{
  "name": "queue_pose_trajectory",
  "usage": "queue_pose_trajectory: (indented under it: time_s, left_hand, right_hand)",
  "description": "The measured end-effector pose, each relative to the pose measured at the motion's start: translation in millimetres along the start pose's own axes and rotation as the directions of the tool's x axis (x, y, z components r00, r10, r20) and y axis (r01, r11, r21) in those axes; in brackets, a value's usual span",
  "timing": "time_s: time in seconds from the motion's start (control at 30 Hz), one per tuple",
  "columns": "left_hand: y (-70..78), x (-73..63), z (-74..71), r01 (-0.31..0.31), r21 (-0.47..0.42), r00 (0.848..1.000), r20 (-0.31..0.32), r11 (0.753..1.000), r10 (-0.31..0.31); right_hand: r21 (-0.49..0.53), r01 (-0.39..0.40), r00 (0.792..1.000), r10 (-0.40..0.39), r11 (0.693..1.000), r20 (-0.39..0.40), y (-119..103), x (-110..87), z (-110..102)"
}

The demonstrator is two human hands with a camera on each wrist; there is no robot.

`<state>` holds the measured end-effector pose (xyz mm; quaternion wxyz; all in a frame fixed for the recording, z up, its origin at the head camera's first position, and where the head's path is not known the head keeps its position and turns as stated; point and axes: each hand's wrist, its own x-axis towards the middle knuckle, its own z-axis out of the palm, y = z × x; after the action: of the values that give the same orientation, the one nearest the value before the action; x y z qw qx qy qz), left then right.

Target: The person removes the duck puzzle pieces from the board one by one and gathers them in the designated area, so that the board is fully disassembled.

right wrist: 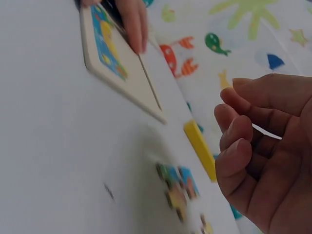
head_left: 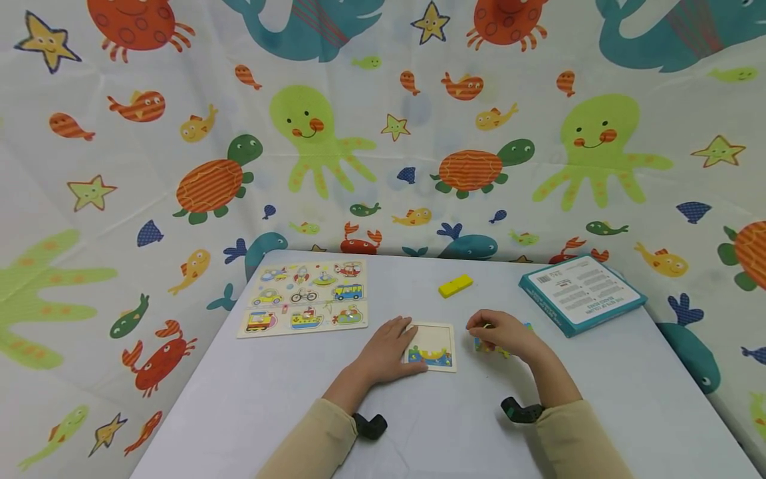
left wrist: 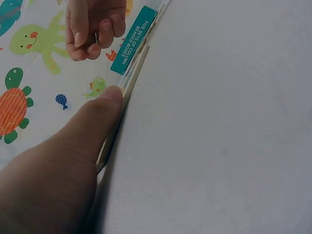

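A small wooden puzzle tray point(head_left: 432, 336) lies on the white table, its lower part filled with joined blue and yellow puzzle pieces point(head_left: 438, 359). My left hand point(head_left: 385, 354) rests along the tray's left side, fingers stretched out and thumb at the near edge. In the left wrist view the thumb point(left wrist: 100, 114) presses against that edge. To the tray's right, my right hand point(head_left: 507, 334) hovers over loose puzzle pieces point(right wrist: 176, 192) and partly hides them in the head view. Its fingers point(right wrist: 239, 131) are loosely bent, with nothing seen between them and the thumb.
A yellow block point(head_left: 456, 286) lies behind the tray. At the back left is a wooden vehicle puzzle board point(head_left: 323, 309); at the back right, a teal and white box point(head_left: 583, 293). A sea-animal cloth point(head_left: 389, 173) hangs behind the table.
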<state>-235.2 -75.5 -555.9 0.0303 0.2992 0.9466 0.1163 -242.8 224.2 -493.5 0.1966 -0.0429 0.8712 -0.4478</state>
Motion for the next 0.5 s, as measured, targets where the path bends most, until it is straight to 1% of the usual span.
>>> queue_pose_trajectory:
  time_s: [0.17, 0.27, 0.4, 0.5]
  left_hand:
    - [0.4, 0.3, -0.1, 0.016, -0.004, 1.000, -0.003, 1.000, -0.016]
    - [0.9, 0.0, -0.8, 0.016, -0.008, 1.000, -0.009, 1.000, -0.016]
    - [1.4, -0.7, -2.4, 0.012, -0.024, 1.000, -0.018, 1.000, -0.012]
    - [0.9, -0.6, -2.5, 0.010, -0.030, 1.000, -0.019, 0.999, -0.010]
  right_hand:
    - [-0.004, 0.023, 0.999, -0.022, 1.000, 0.048, -21, 8.7, 23]
    - [-0.011, 0.054, 0.996, -0.053, 0.998, 0.075, -30, 12.8, 35]
    - [-0.014, 0.104, 0.989, -0.102, 0.995, 0.104, -37, 18.2, 49]
    - [-0.011, 0.121, 0.986, -0.119, 0.993, 0.121, -39, 22.6, 58]
